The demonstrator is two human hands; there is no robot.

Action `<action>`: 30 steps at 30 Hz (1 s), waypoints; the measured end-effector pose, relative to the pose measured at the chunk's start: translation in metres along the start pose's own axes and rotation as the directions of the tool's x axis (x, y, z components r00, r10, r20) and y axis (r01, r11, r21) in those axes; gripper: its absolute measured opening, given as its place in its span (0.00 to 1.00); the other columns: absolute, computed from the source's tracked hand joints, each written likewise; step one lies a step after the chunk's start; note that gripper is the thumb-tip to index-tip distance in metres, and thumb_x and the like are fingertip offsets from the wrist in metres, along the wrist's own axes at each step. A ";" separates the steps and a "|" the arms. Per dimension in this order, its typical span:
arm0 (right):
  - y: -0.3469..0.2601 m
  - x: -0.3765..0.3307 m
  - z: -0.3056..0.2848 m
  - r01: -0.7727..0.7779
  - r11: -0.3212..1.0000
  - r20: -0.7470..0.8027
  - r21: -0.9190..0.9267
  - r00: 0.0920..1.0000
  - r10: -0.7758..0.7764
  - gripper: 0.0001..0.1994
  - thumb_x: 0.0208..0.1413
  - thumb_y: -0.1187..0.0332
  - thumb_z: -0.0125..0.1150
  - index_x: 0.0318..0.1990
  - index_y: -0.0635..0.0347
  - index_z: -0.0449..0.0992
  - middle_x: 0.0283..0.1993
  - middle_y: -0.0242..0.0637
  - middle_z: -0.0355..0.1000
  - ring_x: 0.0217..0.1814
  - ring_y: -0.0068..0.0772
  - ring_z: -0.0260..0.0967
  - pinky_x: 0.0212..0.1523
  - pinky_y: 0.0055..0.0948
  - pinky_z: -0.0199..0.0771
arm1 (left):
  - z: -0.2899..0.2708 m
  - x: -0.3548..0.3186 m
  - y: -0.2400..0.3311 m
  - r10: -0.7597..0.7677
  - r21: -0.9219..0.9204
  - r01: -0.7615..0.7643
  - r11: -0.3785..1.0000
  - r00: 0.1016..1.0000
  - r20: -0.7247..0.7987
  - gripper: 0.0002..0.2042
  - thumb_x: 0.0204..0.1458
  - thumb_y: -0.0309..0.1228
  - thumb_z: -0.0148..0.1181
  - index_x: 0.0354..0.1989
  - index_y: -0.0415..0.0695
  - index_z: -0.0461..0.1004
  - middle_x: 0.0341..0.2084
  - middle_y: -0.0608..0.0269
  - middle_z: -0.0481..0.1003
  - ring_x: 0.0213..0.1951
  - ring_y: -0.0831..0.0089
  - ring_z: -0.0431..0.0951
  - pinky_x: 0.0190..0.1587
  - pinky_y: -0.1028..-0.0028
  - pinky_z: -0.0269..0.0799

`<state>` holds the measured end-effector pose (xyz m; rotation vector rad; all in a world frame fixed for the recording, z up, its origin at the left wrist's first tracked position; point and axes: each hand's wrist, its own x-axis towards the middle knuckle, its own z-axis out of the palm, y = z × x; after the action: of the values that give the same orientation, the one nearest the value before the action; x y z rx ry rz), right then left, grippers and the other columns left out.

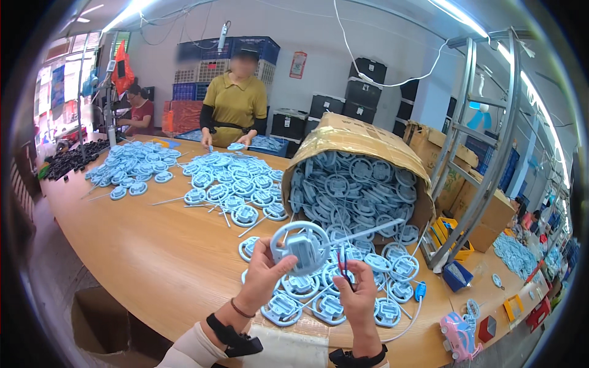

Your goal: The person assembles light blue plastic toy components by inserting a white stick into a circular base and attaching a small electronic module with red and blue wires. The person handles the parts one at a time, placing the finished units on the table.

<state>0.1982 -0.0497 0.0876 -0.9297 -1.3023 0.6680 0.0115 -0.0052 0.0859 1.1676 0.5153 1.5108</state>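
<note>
Pale-blue plastic wheel (305, 249) pinched edgewise by left hand (260, 277); judged light, stiff, best held so. Small cutters (345, 270), seemingly, clasped by right hand (357, 295).

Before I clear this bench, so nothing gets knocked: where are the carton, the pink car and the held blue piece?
Carton (362, 133): head view, upper wall.
Pink car (456, 332): head view, body.
Held blue piece (304, 249): head view, central block.
</note>
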 end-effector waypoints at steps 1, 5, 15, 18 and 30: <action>0.001 0.000 0.005 -0.059 0.996 0.015 0.069 0.998 0.058 0.19 0.47 0.75 0.61 0.47 0.60 0.65 0.40 0.36 0.67 0.21 0.12 0.59 0.17 0.11 0.57 | 0.001 -0.004 -0.003 -0.059 -0.140 0.058 0.988 0.998 -0.003 0.21 0.47 0.24 0.60 0.47 0.42 0.57 0.37 0.63 0.68 0.38 0.78 0.71 0.36 0.79 0.69; 0.001 0.001 0.009 -0.242 0.951 0.161 0.191 0.964 0.213 0.18 0.50 0.73 0.59 0.48 0.64 0.65 0.29 0.27 0.69 0.16 0.09 0.54 0.14 0.12 0.50 | 0.010 -0.027 -0.014 -0.121 -0.158 0.143 0.977 0.983 0.138 0.27 0.46 0.22 0.60 0.54 0.42 0.55 0.43 0.63 0.64 0.46 0.76 0.67 0.45 0.78 0.68; 0.030 0.006 0.007 -0.039 0.975 0.214 -0.221 0.973 0.087 0.16 0.46 0.68 0.63 0.42 0.63 0.70 0.28 0.29 0.67 0.29 0.18 0.64 0.31 0.19 0.65 | -0.044 -0.019 -0.022 -0.379 0.206 0.330 0.921 0.881 0.284 0.14 0.54 0.33 0.53 0.46 0.39 0.70 0.31 0.74 0.71 0.31 0.87 0.67 0.35 0.85 0.64; 0.037 0.001 0.009 0.009 0.972 0.131 -0.234 0.991 0.022 0.10 0.48 0.71 0.60 0.37 0.62 0.69 0.28 0.31 0.67 0.27 0.20 0.65 0.28 0.20 0.65 | -0.064 -0.019 -0.048 -0.393 0.194 0.361 0.912 0.906 0.159 0.12 0.55 0.31 0.51 0.44 0.39 0.70 0.33 0.71 0.72 0.34 0.84 0.71 0.36 0.82 0.68; 0.052 0.000 -0.012 -0.327 0.920 0.343 -0.217 0.857 0.385 0.06 0.46 0.71 0.63 0.29 0.61 0.73 0.23 0.26 0.70 0.23 0.11 0.61 0.22 0.13 0.59 | -0.065 -0.014 -0.042 -0.345 -0.066 0.347 0.936 0.938 0.040 0.12 0.54 0.26 0.49 0.47 0.38 0.68 0.38 0.64 0.73 0.39 0.76 0.74 0.42 0.74 0.72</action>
<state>0.2147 -0.0262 0.0430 -1.2279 -1.5534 1.0941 -0.0262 0.0121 0.0186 0.9811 0.6079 1.1974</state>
